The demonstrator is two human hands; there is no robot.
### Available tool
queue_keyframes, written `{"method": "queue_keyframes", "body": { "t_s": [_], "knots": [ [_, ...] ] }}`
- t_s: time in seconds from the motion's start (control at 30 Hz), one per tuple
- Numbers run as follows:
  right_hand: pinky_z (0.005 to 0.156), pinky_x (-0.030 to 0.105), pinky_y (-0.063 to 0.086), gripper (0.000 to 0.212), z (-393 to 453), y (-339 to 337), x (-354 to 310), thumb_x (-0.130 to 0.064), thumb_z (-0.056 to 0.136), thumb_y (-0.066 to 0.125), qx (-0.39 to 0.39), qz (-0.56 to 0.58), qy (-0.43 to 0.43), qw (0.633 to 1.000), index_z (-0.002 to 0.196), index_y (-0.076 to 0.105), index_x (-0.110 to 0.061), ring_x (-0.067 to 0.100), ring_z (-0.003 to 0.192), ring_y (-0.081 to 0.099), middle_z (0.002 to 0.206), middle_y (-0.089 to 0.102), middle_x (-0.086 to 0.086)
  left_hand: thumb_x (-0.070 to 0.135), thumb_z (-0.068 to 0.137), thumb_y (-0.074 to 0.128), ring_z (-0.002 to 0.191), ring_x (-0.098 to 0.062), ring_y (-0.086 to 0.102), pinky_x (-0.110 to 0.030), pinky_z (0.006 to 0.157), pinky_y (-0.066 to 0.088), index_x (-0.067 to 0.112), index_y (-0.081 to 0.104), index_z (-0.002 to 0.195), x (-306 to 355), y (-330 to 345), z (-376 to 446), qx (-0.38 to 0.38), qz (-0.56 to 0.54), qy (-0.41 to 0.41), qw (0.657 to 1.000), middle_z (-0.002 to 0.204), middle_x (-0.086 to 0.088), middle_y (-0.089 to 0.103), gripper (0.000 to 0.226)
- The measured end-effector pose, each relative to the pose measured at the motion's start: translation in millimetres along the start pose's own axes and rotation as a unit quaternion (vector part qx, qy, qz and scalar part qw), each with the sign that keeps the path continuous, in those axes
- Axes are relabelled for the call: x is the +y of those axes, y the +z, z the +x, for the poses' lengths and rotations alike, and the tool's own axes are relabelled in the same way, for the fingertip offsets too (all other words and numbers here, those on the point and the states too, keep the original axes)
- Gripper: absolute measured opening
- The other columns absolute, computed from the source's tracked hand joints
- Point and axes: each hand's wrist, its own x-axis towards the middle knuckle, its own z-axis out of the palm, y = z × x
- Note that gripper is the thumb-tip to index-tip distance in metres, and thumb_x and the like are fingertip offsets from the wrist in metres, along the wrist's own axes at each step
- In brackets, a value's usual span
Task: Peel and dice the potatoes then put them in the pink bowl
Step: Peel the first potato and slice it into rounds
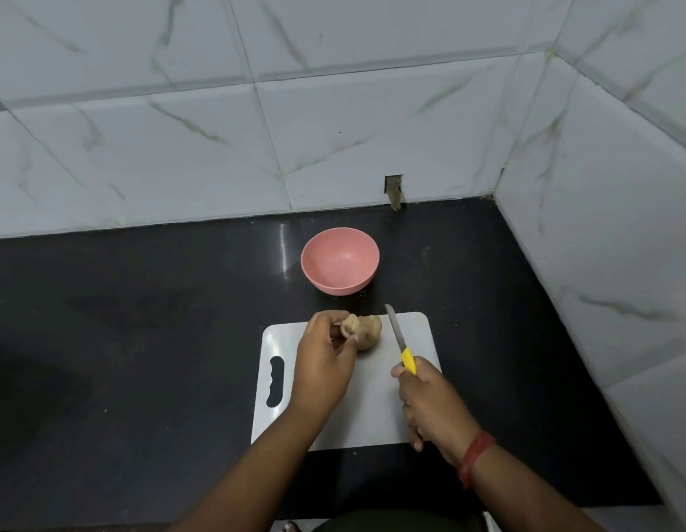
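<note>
Two unpeeled tan potatoes lie together at the far end of the white cutting board point(376, 397). My left hand point(324, 362) pinches the smaller potato point(349, 326), which touches the larger potato point(369, 332) beside it. My right hand point(429, 408) grips the yellow handle of a knife point(401, 341); its blade points away from me, just right of the potatoes and apart from them. The pink bowl point(339, 260) stands beyond the board with nothing visible inside.
The board lies on a black countertop point(142, 359) in a corner of white marble-tiled walls, one behind and one on the right. The counter's front edge runs below my forearms. A small hole shows in the back wall above the bowl.
</note>
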Motion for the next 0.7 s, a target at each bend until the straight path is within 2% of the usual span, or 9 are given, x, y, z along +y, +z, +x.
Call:
{"method": "queue_keyframes", "body": {
  "t_s": [0.07,0.13,0.27,0.33,0.4,0.47,0.53,0.7],
  "knots": [
    [0.038,0.030,0.039,0.024,-2.7,4.9,-0.3,-0.035,0.102,0.039,-0.006,-0.051,-0.036,0.998,0.098,0.047,-0.013,0.018,0.038,0.039,0.067,0.041,0.004,0.007,0.088,0.071,0.097,0.000,0.061,-0.012,0.077,0.049,0.030,0.061,0.105,-14.1,-15.4,-11.4,0.027,0.000,-0.014,1.000,0.108,0.015,0.061,0.030],
    [0.038,0.030,0.040,0.024,-6.8,13.0,-1.9,-0.039,0.102,0.037,-0.022,-0.108,-0.059,0.992,0.093,0.045,-0.018,0.020,0.035,0.041,0.068,0.045,0.006,0.012,0.088,0.073,0.097,-0.002,0.061,-0.023,0.080,0.051,0.030,0.062,0.108,-33.7,-29.4,-22.7,0.051,0.031,-0.026,0.998,0.109,0.018,0.060,0.029],
    [0.037,0.029,0.042,0.023,-14.1,36.7,-5.8,-0.041,0.103,0.033,-0.075,-0.220,-0.083,0.969,0.099,0.045,-0.021,0.014,0.036,0.045,0.081,0.057,0.011,0.023,0.089,0.072,0.094,0.001,0.048,-0.034,0.090,0.045,0.033,0.059,0.101,-68.5,-51.1,-38.0,0.067,0.157,-0.034,0.985,0.102,0.025,0.056,0.020],
    [0.035,0.028,0.041,0.024,-15.5,49.2,-4.7,-0.039,0.104,0.032,-0.095,-0.284,-0.094,0.950,0.102,0.043,-0.019,0.015,0.044,0.049,0.084,0.056,0.009,0.029,0.090,0.070,0.095,-0.002,0.043,-0.034,0.094,0.037,0.033,0.060,0.102,-81.9,-57.7,-42.0,0.043,0.224,-0.035,0.973,0.102,0.025,0.055,0.016],
    [0.037,0.031,0.044,0.021,-13.4,61.3,-0.6,-0.035,0.104,0.032,-0.109,-0.348,-0.099,0.926,0.102,0.042,-0.017,0.018,0.055,0.053,0.083,0.055,0.005,0.033,0.090,0.069,0.100,-0.006,0.046,-0.032,0.095,0.034,0.031,0.064,0.105,-92.6,-61.0,-43.4,0.020,0.258,-0.036,0.965,0.104,0.021,0.060,0.015],
    [0.053,0.036,0.052,0.017,-8.9,71.8,3.9,-0.028,0.104,0.032,-0.112,-0.410,-0.097,0.900,0.103,0.042,-0.015,0.019,0.067,0.055,0.086,0.054,0.002,0.032,0.091,0.069,0.106,-0.010,0.048,-0.029,0.094,0.029,0.031,0.067,0.110,-98.8,-61.9,-43.3,0.003,0.267,-0.031,0.963,0.109,0.017,0.063,0.018],
    [0.066,0.035,0.051,0.015,-4.4,80.4,6.7,-0.022,0.104,0.032,-0.109,-0.443,-0.092,0.885,0.107,0.043,-0.012,0.019,0.073,0.055,0.089,0.055,0.002,0.031,0.092,0.069,0.108,-0.012,0.048,-0.028,0.094,0.025,0.030,0.070,0.114,-102.2,-61.6,-42.0,-0.002,0.270,-0.020,0.963,0.111,0.015,0.063,0.021],
    [0.056,0.029,0.037,0.013,-2.9,95.6,7.9,-0.019,0.104,0.030,-0.108,-0.469,-0.083,0.872,0.105,0.041,-0.011,0.012,0.059,0.043,0.086,0.053,0.005,0.035,0.092,0.069,0.107,-0.014,0.047,-0.029,0.093,0.023,0.028,0.072,0.120,-105.4,-60.6,-38.8,-0.001,0.272,-0.025,0.962,0.106,0.011,0.060,0.029]
  ]
}}
